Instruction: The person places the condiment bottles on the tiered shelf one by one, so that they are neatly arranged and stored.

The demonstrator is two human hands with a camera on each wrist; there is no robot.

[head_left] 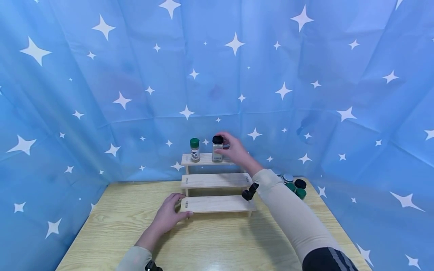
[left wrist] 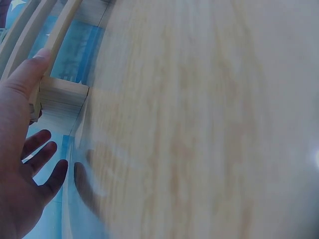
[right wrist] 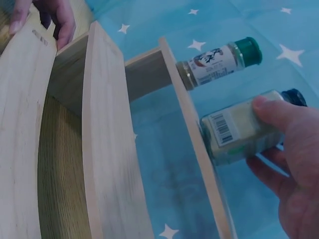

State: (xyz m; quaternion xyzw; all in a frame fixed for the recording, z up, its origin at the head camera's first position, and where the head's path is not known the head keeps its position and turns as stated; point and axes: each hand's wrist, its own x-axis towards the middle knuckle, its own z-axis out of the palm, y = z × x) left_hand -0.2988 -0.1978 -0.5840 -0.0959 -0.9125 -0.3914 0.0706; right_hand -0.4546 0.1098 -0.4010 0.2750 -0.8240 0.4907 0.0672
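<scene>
A three-tier wooden rack [head_left: 217, 181] stands on the table. At its top step my right hand [head_left: 235, 150] grips a square clear spice jar [right wrist: 244, 128] with a black lid and a barcode label; its base meets the top board. Left of it on the same step stands a round spice jar [head_left: 194, 150] with a green cap and a printed label. My left hand [head_left: 169, 213] holds the left end of the lowest step between thumb and fingers. In the left wrist view, the thumb [left wrist: 27, 74] lies on the board's edge while several fingers spread below.
Several more jars with green [head_left: 300, 193], black [head_left: 300, 183] and silver [head_left: 288, 177] lids stand at the table's right back, partly behind my right sleeve. A blue curtain [head_left: 217, 75] with white stars hangs behind the wooden table [head_left: 135, 210] and along its sides.
</scene>
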